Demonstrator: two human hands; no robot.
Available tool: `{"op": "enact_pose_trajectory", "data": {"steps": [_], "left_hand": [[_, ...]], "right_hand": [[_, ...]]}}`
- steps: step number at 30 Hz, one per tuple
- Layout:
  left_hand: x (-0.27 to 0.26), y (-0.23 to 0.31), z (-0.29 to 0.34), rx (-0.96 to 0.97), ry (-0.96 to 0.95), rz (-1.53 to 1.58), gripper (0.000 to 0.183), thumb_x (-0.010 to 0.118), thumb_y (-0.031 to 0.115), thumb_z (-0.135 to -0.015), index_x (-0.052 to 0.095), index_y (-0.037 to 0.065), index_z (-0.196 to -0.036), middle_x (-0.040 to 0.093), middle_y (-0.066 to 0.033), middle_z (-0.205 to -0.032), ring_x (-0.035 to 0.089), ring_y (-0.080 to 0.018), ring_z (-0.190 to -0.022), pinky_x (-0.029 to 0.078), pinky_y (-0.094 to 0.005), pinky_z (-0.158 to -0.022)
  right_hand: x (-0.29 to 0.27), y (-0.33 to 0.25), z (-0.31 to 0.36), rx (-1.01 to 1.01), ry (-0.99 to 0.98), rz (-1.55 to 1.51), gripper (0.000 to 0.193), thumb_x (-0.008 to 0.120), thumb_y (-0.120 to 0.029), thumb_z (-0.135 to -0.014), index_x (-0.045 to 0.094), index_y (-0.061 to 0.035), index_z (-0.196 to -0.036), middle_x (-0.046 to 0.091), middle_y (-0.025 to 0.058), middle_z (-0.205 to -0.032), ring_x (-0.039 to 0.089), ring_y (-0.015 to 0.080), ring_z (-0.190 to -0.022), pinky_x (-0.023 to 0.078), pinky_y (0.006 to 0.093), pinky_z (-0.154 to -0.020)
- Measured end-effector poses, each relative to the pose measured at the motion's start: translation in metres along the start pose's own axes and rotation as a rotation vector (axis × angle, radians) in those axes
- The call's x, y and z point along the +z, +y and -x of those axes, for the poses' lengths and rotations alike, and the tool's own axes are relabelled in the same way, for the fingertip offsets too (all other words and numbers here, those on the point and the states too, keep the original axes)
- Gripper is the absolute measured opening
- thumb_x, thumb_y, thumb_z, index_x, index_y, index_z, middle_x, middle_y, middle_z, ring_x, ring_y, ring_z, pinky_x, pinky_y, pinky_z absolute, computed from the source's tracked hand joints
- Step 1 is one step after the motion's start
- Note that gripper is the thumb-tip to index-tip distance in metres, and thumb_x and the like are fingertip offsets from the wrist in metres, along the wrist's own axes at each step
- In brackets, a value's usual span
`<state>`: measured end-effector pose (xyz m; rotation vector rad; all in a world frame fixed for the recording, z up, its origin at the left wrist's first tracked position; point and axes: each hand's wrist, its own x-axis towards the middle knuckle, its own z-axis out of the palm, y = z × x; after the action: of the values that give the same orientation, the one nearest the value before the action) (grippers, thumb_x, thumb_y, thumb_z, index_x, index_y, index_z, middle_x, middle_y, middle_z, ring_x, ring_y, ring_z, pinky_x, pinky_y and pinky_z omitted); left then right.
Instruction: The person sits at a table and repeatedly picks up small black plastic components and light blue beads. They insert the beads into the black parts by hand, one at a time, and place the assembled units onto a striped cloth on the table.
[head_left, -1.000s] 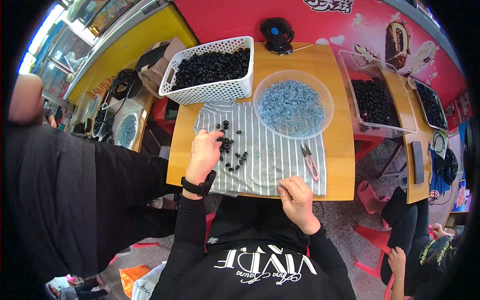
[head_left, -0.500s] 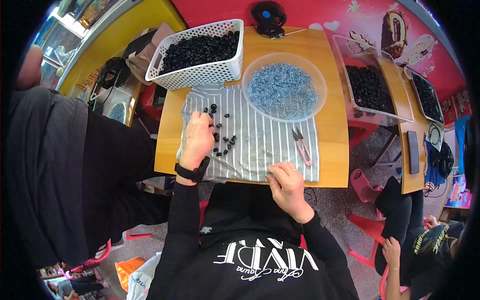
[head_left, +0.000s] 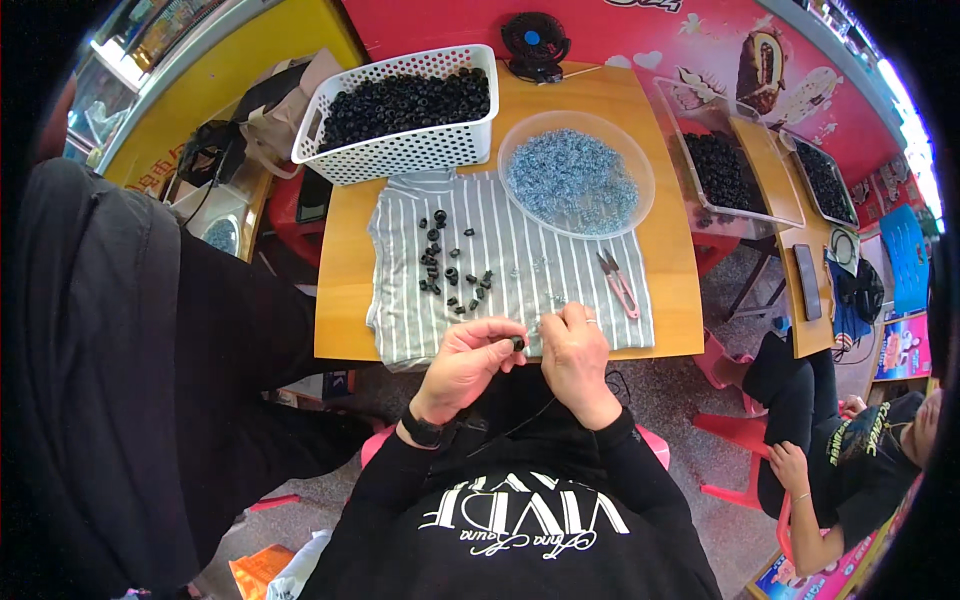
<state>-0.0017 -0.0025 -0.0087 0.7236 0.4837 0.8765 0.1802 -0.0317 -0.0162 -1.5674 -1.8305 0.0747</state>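
Note:
My left hand [head_left: 468,362] pinches a small black round part [head_left: 517,343] between thumb and fingertips at the table's front edge. Close beside it, my right hand [head_left: 577,362] has thumb and fingers pressed together; whatever they hold is hidden. Both hands are over the near edge of a grey cloth with white stripes [head_left: 400,300]. Loose black parts [head_left: 452,275] lie scattered on the cloth's left half. A few tiny clear pieces [head_left: 556,297] rest just beyond my right hand. Pink-handled thread snips [head_left: 620,285] lie to the right, blades pointing away.
A white perforated basket [head_left: 400,157] full of black parts stands at the back left. Beside it is a round clear bowl [head_left: 648,190] of small bluish pieces. A black fan [head_left: 535,45] stands behind. People are close on both sides; a clear bin [head_left: 740,210] holds more black parts.
My left hand has moved from the scattered black parts toward my right hand, bringing one part with it. My right hand stays near the table's front edge.

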Motion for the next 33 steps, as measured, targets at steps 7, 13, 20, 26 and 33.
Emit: {"op": "enact_pose_trajectory", "data": {"steps": [7, 13, 20, 26, 33], "left_hand": [[-0.007, -0.013, 0.005, -0.004, 0.006, 0.171, 0.023, 0.061, -0.001, -0.095, 0.065, -0.003, -0.117, 0.069, -0.0091, -0.104, 0.066, -0.0157, -0.085, 0.050, -0.0238, -0.072], [-0.010, -0.018, 0.003, 0.003, 0.118, 0.154, 0.023, 0.060, 0.001, -0.096, 0.063, -0.003, -0.118, 0.069, -0.0091, -0.104, 0.066, -0.0153, -0.085, 0.051, -0.0236, -0.072], [-0.004, -0.018, 0.005, -0.014, 0.150, 0.084, 0.024, 0.061, 0.000, -0.095, 0.063, -0.003, -0.119, 0.069, -0.0082, -0.103, 0.067, -0.0159, -0.086, 0.052, -0.0253, -0.075], [-0.005, -0.021, 0.009, -0.028, 0.157, 0.113, 0.025, 0.060, -0.001, -0.095, 0.062, -0.003, -0.120, 0.068, -0.0094, -0.105, 0.067, -0.0171, -0.089, 0.053, -0.0264, -0.078], [-0.004, -0.021, 0.008, -0.028, 0.136, 0.118, 0.021, 0.061, 0.001, -0.095, 0.063, -0.002, -0.116, 0.068, -0.0092, -0.106, 0.066, -0.0167, -0.090, 0.052, -0.0264, -0.078]], "right_hand": [[-0.011, 0.006, -0.008, -0.040, 0.041, -0.175, 0.017, 0.063, 0.008, -0.073, 0.055, -0.0012, -0.084, 0.055, 0.0156, -0.084, 0.057, 0.0364, -0.079, 0.046, 0.0438, -0.068], [-0.003, 0.014, -0.006, -0.027, 0.091, -0.239, 0.014, 0.065, 0.008, -0.076, 0.057, -0.0012, -0.084, 0.056, 0.0152, -0.082, 0.057, 0.0357, -0.079, 0.046, 0.0428, -0.068], [-0.005, 0.006, -0.013, 0.028, 0.026, -0.051, 0.011, 0.068, 0.000, -0.076, 0.060, -0.0037, -0.081, 0.051, 0.0133, -0.080, 0.057, 0.0331, -0.078, 0.046, 0.0431, -0.065], [0.002, 0.006, -0.013, -0.018, -0.112, 0.123, 0.015, 0.069, -0.002, -0.073, 0.060, -0.0037, -0.085, 0.052, 0.0130, -0.086, 0.056, 0.0341, -0.082, 0.047, 0.0428, -0.066], [-0.002, 0.003, -0.011, 0.007, -0.047, -0.201, 0.017, 0.063, 0.006, -0.076, 0.059, -0.0017, -0.090, 0.055, 0.0137, -0.087, 0.059, 0.0332, -0.083, 0.048, 0.0415, -0.066]]}}
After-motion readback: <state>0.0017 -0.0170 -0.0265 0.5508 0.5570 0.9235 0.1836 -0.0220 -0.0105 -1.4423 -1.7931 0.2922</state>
